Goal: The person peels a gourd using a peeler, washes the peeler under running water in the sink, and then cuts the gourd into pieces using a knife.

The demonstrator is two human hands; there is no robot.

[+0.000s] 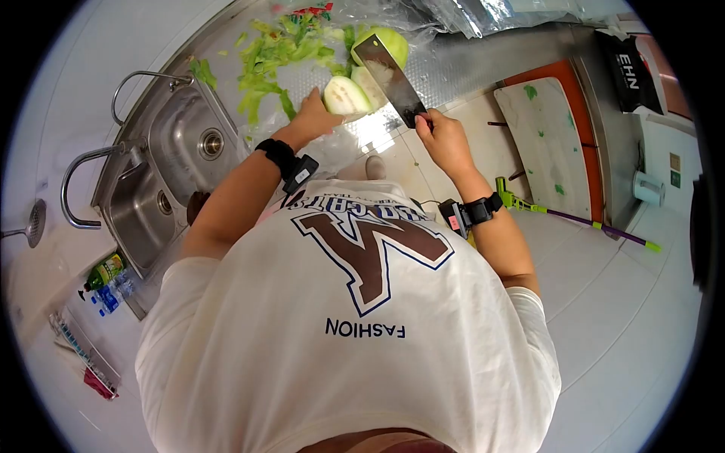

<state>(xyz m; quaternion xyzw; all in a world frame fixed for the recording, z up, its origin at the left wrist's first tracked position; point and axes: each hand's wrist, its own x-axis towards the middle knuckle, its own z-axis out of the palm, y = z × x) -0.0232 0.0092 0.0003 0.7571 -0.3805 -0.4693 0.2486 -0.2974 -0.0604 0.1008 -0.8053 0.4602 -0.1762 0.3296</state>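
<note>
My right hand [445,140] is closed around the handle of a cleaver [389,75], whose broad dark blade points up and to the left. Behind the blade lies a whole pale green gourd [391,47], partly covered by it. A cut gourd piece [347,96] shows white, seedy flesh, and another pale piece [365,81] sits against it, partly hidden by the blade. Just left of the cut piece is my left hand [313,117], thumb and fingers apart; whether it touches the piece is hard to tell.
Green peelings [276,57] are heaped on the counter to the left. Beyond them is a steel double sink [185,128] with a curved tap [72,181]. Clear plastic wrap [453,19] lies at the back. A folding table [547,136] and a green-purple pole [581,219] are on the right.
</note>
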